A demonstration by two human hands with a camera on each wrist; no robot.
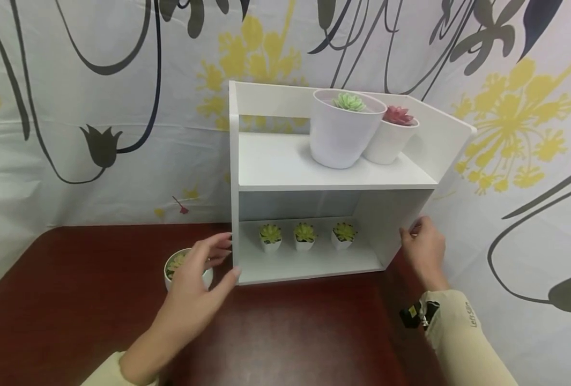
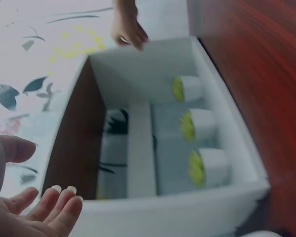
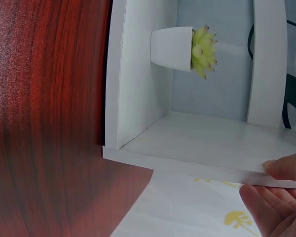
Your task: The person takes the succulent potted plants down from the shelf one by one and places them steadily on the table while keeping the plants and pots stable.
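Note:
A white two-tier shelf stands on the table. At its right side panel, my right hand pinches the front edge; in the right wrist view the thumb lies on the inner side and the fingers are outside. My left hand is beside the left panel, thumb apart and fingers relaxed, holding nothing. A large white pot with a green succulent and a smaller pot with a red one sit on the upper tier. Three small potted succulents line the lower tier.
Partly hidden behind my left hand, another potted succulent stands on the dark red table. A white cloth with flower prints hangs behind the shelf and along the right.

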